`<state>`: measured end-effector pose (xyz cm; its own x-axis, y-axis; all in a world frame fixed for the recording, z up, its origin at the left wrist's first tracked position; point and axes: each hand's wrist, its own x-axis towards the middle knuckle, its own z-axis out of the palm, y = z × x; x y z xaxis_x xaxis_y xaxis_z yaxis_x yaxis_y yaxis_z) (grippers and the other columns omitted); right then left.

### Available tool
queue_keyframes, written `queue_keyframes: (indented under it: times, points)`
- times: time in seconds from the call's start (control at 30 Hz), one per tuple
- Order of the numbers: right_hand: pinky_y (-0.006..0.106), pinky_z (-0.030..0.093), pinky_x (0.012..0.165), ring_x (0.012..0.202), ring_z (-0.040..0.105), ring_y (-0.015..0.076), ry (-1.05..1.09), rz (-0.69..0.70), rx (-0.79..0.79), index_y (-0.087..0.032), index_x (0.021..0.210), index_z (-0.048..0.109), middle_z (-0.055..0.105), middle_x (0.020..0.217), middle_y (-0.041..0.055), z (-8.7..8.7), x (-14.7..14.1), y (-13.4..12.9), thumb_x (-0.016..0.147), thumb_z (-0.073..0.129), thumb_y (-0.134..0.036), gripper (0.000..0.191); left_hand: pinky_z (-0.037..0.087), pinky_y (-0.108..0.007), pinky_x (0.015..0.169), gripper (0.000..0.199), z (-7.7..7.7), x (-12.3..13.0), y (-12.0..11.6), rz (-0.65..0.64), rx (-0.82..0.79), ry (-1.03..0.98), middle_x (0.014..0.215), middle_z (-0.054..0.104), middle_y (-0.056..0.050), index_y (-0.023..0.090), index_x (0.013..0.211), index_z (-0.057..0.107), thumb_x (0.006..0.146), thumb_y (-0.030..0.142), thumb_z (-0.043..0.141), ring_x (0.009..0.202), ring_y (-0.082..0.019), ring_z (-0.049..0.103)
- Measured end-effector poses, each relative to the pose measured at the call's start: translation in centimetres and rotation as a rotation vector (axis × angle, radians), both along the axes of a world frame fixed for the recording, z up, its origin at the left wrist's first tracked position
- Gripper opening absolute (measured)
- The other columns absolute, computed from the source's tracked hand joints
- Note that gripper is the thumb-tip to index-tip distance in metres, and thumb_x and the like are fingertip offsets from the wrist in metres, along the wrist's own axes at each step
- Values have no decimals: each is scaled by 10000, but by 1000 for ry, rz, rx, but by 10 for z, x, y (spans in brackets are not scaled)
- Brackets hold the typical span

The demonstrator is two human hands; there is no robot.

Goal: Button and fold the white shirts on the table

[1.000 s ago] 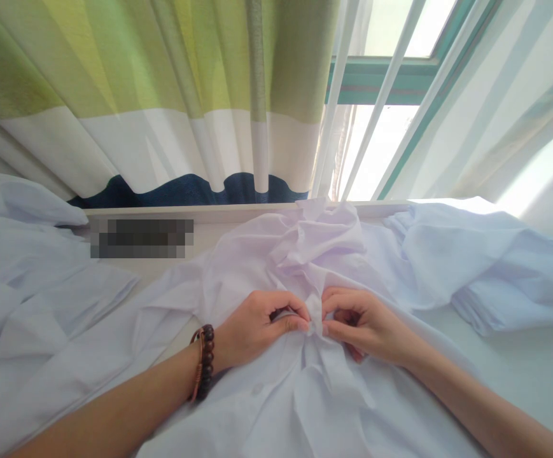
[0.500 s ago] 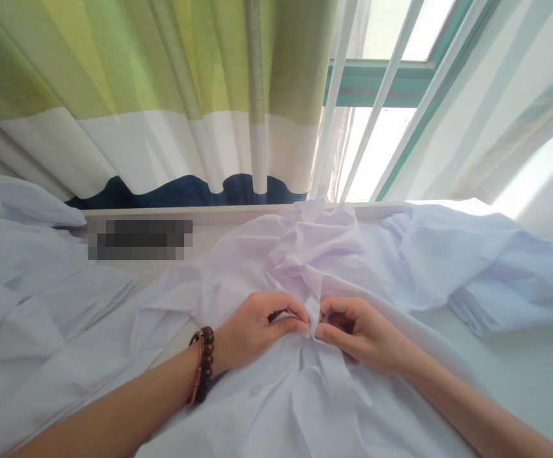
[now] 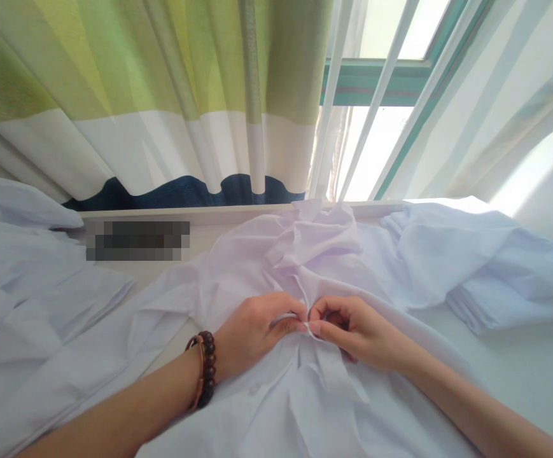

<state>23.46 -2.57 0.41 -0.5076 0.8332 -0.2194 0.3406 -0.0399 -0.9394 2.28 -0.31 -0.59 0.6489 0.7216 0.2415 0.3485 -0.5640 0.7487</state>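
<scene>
A white shirt (image 3: 238,254) lies spread and rumpled in front of me, its front placket running up the middle and a button (image 3: 255,387) showing lower down. My left hand (image 3: 261,324), with a dark beaded bracelet (image 3: 207,369) at the wrist, pinches one edge of the placket between thumb and forefinger. Right against it, my right hand (image 3: 357,331) pinches the facing edge, its fingertips almost touching the left ones. Whether a button sits between the fingertips is hidden.
White garments (image 3: 13,305) lie heaped at the left, and a folded white pile (image 3: 496,273) sits at the right on the white table (image 3: 524,369). A pixelated dark patch (image 3: 137,242) is near the back edge. Green and white curtains (image 3: 171,95) hang behind, beside a barred window (image 3: 376,95).
My hands have drawn closer together, the right one shifting slightly left. The strip of cloth between the fingertips now shows less. The rest of the shirt lies much the same.
</scene>
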Motion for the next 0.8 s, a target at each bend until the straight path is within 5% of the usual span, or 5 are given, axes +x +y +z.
queue_keyframes:
  times: [0.33, 0.57, 0.8]
  points:
    - [178, 281, 398, 425, 357, 56, 22, 9, -78, -176, 800, 543, 388, 535, -73, 5, -1, 2, 918, 494, -451, 303, 397, -160, 559, 210, 0, -1, -5, 31, 482, 136, 896, 556, -32, 207, 970, 633, 949, 156, 431, 695, -95, 524]
    - [214, 296, 444, 491, 371, 92, 21, 97, 33, -199, 733, 513, 403, 559, -45, 1, -4, -6, 974, 385, -443, 366, 453, -154, 611, 199, 6, -2, -3, -51, 448, 113, 897, 625, -34, 183, 931, 635, 970, 220, 443, 679, -81, 554]
    - [228, 219, 412, 446, 291, 78, 39, -4, 38, -206, 652, 421, 361, 519, -59, -10, -15, -2, 937, 427, -491, 403, 460, -170, 601, 211, 7, -4, -6, -1, 496, 159, 919, 640, -37, 182, 959, 626, 974, 201, 416, 741, -105, 596]
